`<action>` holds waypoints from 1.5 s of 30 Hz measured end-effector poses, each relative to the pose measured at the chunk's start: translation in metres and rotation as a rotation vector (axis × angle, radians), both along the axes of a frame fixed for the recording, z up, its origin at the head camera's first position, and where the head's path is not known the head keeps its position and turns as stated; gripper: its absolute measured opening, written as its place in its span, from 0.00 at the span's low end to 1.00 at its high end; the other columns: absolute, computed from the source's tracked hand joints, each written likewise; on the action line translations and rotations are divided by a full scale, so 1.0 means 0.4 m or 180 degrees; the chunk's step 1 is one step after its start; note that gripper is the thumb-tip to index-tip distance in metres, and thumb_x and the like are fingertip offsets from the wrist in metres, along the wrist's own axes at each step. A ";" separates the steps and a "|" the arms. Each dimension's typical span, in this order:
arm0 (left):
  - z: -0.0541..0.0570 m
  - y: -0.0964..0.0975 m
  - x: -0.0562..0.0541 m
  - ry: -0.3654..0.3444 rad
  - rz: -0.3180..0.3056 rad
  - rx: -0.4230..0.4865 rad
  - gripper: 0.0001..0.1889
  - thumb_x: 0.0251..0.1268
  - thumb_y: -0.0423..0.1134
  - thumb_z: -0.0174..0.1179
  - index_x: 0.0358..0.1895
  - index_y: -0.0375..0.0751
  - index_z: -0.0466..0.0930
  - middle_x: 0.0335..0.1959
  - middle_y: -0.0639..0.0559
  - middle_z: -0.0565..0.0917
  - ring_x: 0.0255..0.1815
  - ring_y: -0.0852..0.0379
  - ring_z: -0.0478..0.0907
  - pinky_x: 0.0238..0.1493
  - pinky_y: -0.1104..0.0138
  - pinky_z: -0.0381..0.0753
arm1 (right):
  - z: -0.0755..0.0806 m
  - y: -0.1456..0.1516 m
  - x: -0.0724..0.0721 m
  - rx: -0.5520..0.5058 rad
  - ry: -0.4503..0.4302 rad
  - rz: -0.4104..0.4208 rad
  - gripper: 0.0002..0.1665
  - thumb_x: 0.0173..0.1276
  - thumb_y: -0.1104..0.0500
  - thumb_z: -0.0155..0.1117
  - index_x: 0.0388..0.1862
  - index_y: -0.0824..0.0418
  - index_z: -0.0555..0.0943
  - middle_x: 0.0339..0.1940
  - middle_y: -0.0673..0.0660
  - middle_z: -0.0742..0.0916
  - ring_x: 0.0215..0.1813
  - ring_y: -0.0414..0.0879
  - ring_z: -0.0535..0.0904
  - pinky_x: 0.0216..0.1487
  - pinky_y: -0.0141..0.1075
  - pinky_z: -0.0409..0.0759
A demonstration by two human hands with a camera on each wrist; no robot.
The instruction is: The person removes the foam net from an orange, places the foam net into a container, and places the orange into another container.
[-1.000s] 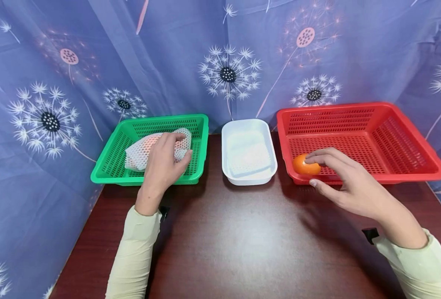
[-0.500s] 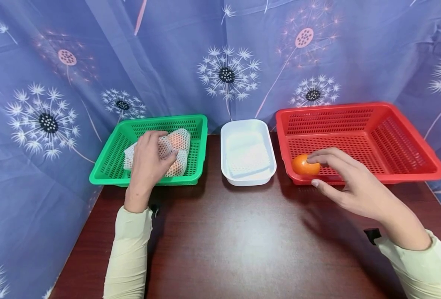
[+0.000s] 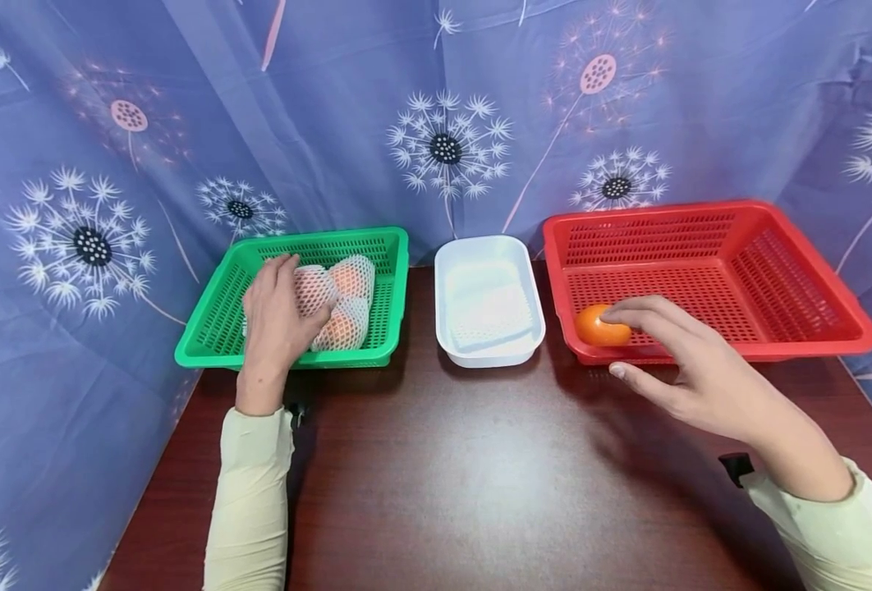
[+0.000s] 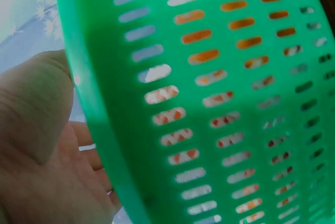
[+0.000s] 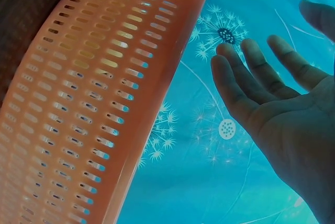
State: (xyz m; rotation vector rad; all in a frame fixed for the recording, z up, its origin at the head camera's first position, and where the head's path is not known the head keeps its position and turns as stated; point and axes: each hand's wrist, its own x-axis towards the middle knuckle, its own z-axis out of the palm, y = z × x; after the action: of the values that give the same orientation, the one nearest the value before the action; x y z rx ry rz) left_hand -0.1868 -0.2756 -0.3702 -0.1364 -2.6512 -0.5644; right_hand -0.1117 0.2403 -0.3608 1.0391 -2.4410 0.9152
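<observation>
In the head view my left hand [image 3: 269, 316] is over the green basket [image 3: 399, 328], its fingers curved above several round, reddish fruits in white foam nets. One netted fruit [image 3: 314, 289] lies between thumb and fingers, another netted fruit [image 3: 352, 277] behind it to the right. A firm grip on either is not visible. In the left wrist view the basket wall hides the fingertips. My right hand [image 3: 695, 377] hovers at the near left corner of the red basket [image 3: 813, 345], thumb and fingers apart, beside a glossy orange [image 3: 600, 327]. The right wrist view shows this palm holding nothing.
Between the baskets stands a white plastic tray [image 3: 447, 328] with a white netted piece [image 3: 491, 316] inside. All three containers line the back of the dark wooden table [image 3: 436, 492]. A blue dandelion-print curtain [image 3: 347, 123] hangs right behind and on both sides.
My left hand has shifted left across the netted fruits, uncovering those on the right side of the green basket. The right hand and the orange have hardly moved.
</observation>
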 end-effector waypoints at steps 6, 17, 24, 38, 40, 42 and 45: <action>-0.008 -0.023 -0.001 -0.0284 0.0235 -0.0016 0.51 0.65 0.48 0.75 0.83 0.30 0.55 0.81 0.31 0.61 0.82 0.32 0.55 0.78 0.35 0.49 | -0.002 -0.005 0.001 0.0003 -0.0003 0.0024 0.42 0.51 0.68 0.85 0.67 0.55 0.81 0.64 0.51 0.82 0.66 0.41 0.76 0.72 0.22 0.63; -0.017 -0.031 -0.010 -0.0519 0.0442 -0.0059 0.49 0.65 0.50 0.74 0.80 0.29 0.59 0.74 0.26 0.66 0.74 0.25 0.61 0.72 0.32 0.54 | -0.009 -0.013 0.004 0.0018 -0.0010 0.0041 0.43 0.51 0.67 0.85 0.67 0.54 0.81 0.65 0.51 0.82 0.68 0.42 0.76 0.73 0.22 0.62; -0.024 -0.028 -0.015 -0.0482 0.0473 0.0055 0.45 0.62 0.52 0.77 0.73 0.29 0.64 0.64 0.28 0.73 0.66 0.28 0.68 0.67 0.35 0.58 | -0.007 -0.014 0.004 0.0060 -0.0099 0.0033 0.41 0.53 0.65 0.84 0.67 0.55 0.80 0.65 0.50 0.82 0.68 0.41 0.76 0.73 0.23 0.63; -0.022 -0.024 -0.017 -0.0495 0.0420 0.0255 0.49 0.58 0.49 0.80 0.75 0.31 0.61 0.64 0.32 0.76 0.60 0.32 0.75 0.65 0.37 0.58 | -0.009 -0.012 0.002 0.0129 -0.0220 0.0029 0.37 0.58 0.64 0.82 0.67 0.55 0.80 0.65 0.49 0.81 0.68 0.41 0.75 0.73 0.25 0.63; -0.021 -0.024 -0.016 -0.0519 0.0437 0.0199 0.50 0.59 0.50 0.79 0.77 0.30 0.60 0.67 0.31 0.74 0.64 0.32 0.73 0.66 0.35 0.60 | -0.009 -0.013 0.001 0.0116 -0.0186 0.0064 0.37 0.58 0.64 0.82 0.66 0.55 0.80 0.64 0.50 0.82 0.68 0.42 0.76 0.73 0.26 0.64; -0.020 -0.025 -0.015 -0.0522 0.0442 0.0155 0.50 0.59 0.50 0.79 0.77 0.28 0.60 0.68 0.29 0.72 0.66 0.31 0.71 0.67 0.33 0.62 | -0.009 -0.014 0.001 0.0106 -0.0157 0.0094 0.37 0.57 0.65 0.82 0.66 0.56 0.80 0.64 0.51 0.82 0.67 0.43 0.76 0.73 0.26 0.64; -0.018 -0.025 -0.015 -0.0491 0.0408 0.0108 0.49 0.59 0.49 0.78 0.74 0.26 0.61 0.65 0.26 0.71 0.64 0.30 0.71 0.66 0.34 0.67 | -0.010 -0.015 0.000 0.0120 -0.0154 0.0098 0.36 0.58 0.65 0.82 0.66 0.57 0.80 0.63 0.53 0.82 0.67 0.43 0.76 0.73 0.26 0.64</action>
State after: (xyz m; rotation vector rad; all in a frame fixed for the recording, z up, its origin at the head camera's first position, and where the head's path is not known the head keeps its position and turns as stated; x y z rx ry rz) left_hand -0.1929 -0.2857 -0.3773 0.0903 -2.7724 -0.5989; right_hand -0.1116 0.2344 -0.3649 1.0825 -2.4974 0.9180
